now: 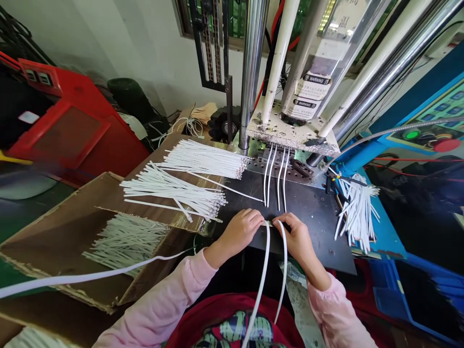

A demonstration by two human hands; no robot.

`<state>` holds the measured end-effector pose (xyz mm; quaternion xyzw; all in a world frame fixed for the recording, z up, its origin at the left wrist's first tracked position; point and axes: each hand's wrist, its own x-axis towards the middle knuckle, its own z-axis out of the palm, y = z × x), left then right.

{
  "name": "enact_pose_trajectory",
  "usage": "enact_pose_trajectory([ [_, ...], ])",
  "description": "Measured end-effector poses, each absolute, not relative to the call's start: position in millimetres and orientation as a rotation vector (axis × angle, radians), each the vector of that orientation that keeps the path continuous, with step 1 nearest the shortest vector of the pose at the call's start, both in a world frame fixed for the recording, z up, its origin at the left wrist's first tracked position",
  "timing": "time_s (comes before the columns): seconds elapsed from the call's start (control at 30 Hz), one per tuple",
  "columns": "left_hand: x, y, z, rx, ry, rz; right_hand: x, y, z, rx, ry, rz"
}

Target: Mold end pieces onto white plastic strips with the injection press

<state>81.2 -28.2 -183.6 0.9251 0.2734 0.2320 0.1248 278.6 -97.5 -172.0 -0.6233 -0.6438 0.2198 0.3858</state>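
Fingers [258, 217] of both hands [243, 229] [295, 236] on white cables [267, 246]

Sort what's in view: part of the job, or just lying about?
Likely in the job:
- white strips at left hand and right hand
- four strips at the press
- strip bundles on cardboard

Apparently idle:
- red cabinet
- coiled cord

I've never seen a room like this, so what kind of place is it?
It looks like a small factory or workshop. There's a tall machine with WARNING labels, a control panel with buttons, and lots of matching white strips in piles.
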Motion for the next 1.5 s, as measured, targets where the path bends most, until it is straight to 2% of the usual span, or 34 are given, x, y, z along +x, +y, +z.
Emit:
enact_pose_trajectory([
  [0.27,81.6,-34.5,-193.1,2.687,0.830,0.776,269.2,-107.8,-192.7,-1.605,-1.770,0.256],
  [0.37,81.9,-37.0,-192.9,2.622,0.840,0.791,273.0,-109.2,-190.8,-1.607,-1.750,0.309],
  [0.57,64.2,-0.9,-167.1,2.298,0.865,0.777,303.3,-87.6,-157.6,-1.563,-1.891,0.670],
  [0.8,64.8,99.8,-138.4,2.438,1.592,0.633,266.7,-2.6,-146.0,-1.855,-2.138,0.468],
  [1.07,65.7,129.3,-157.3,2.631,1.491,0.539,250.5,23.0,-153.7,-1.960,-2.256,0.501],
  [1.2,63.3,129.6,-150.1,2.687,1.423,0.585,250.0,19.8,-147.5,-1.966,-2.285,0.481],
  [1.3,59.8,123.9,-120.9,2.661,1.389,0.806,248.2,20.3,-146.4,-1.974,-2.281,0.472],
  [1.5,25.2,55.6,-13.8,2.436,0.982,2.035,250.9,16.2,-135.9,-1.924,-2.265,0.346],
])
